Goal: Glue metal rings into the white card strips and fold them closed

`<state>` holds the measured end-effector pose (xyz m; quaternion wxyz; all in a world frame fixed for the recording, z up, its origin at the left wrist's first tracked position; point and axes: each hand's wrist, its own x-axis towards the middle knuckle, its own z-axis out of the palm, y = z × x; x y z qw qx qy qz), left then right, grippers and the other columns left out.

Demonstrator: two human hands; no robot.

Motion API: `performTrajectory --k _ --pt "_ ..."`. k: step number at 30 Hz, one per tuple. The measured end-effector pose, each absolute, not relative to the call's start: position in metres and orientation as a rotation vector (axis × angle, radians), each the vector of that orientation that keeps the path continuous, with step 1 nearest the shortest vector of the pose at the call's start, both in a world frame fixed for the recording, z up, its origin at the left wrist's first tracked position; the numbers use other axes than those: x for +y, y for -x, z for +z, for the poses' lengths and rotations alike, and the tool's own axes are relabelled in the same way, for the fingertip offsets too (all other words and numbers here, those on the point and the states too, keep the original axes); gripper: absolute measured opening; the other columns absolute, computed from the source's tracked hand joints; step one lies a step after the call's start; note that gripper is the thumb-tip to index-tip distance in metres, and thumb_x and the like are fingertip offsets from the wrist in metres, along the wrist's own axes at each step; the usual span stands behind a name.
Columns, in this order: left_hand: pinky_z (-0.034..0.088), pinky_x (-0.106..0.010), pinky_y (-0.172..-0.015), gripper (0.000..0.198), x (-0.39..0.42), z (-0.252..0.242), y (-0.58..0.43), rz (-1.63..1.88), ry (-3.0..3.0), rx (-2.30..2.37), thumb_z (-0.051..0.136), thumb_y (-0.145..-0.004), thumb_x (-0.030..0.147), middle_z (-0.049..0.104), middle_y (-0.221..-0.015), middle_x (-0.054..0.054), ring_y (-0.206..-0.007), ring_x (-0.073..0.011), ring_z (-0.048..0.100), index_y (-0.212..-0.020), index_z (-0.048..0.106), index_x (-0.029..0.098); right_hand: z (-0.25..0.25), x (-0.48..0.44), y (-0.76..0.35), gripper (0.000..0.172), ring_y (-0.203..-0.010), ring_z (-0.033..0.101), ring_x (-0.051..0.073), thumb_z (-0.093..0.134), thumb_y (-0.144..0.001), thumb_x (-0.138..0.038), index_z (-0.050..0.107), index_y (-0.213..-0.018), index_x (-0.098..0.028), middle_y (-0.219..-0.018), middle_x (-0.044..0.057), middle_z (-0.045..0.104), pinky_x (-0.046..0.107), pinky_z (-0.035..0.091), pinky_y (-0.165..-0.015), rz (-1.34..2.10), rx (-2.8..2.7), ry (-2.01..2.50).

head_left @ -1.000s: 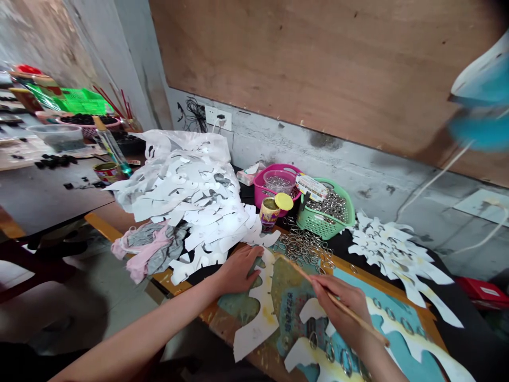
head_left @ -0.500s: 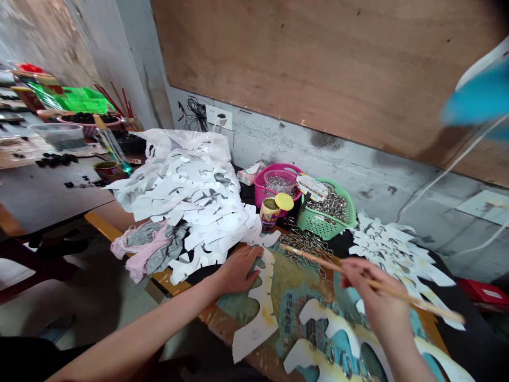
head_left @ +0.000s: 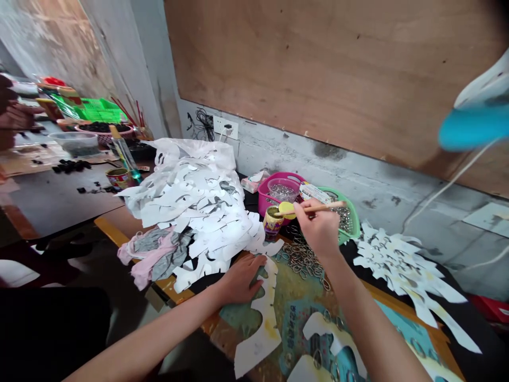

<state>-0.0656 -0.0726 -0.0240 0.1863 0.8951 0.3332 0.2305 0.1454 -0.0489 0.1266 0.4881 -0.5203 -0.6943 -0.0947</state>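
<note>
Pinning paper cutout [head_left: 262, 323] flat under open left hand [head_left: 240, 278], against shifting; pinching thin brush [head_left: 330, 205] narrowly in right hand [head_left: 318, 229], tip at yellow lid [head_left: 286, 210] beside tin [head_left: 272, 224].

plywood board [head_left: 338, 69]: soft, even light, dim toward the top corners;
white paper cutouts [head_left: 191, 207]: bright, slightly washed out;
blue object [head_left: 475, 127]: blurred, edges smeared;
concrete wall [head_left: 115, 69]: leaning, stretched by wide-angle distortion;

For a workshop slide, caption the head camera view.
Left hand presses a white paper cutout; right hand holds a thin wooden stick at a small can.
</note>
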Motion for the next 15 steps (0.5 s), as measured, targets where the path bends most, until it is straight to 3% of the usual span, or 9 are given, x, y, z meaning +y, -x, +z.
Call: performTrajectory --k 6,11,15 --pt "0.047 -0.047 -0.094 0.047 -0.074 -0.020 0.066 0.653 -2.519 0.945 0.057 -0.079 0.020 0.058 -0.120 -0.012 -0.110 -0.0311 0.054 -0.122 0.039 0.022 0.108 -0.031 -0.138 0.029 -0.050 0.055 0.013 0.055 -0.093 -0.038 0.063 -0.074 -0.019 -0.054 -0.002 0.058 0.023 0.037 -0.053 -0.224 -1.774 1.276" --pt "0.047 -0.047 -0.095 0.046 -0.073 -0.022 0.066 0.641 -2.503 0.959 0.058 -0.079 0.020 0.058 -0.118 -0.012 -0.110 -0.0306 0.054 -0.121 0.040 0.022 0.106 -0.047 -0.159 0.029 -0.054 0.060 0.014 0.062 -0.088 -0.044 0.064 -0.078 -0.017 -0.063 0.001 0.064 0.024 0.048 -0.054 0.205 -1.379 1.170" --pt "0.046 -0.046 -0.096 0.048 -0.072 -0.024 0.066 0.633 -2.508 0.951 0.057 -0.080 0.020 0.058 -0.120 -0.011 -0.112 -0.0304 0.053 -0.124 0.039 0.022 0.100 -0.067 -0.193 0.031 -0.048 0.058 0.014 0.075 -0.078 -0.044 0.062 -0.075 -0.016 -0.057 -0.002 0.059 0.024 0.050 -0.047 0.398 -1.069 1.083"
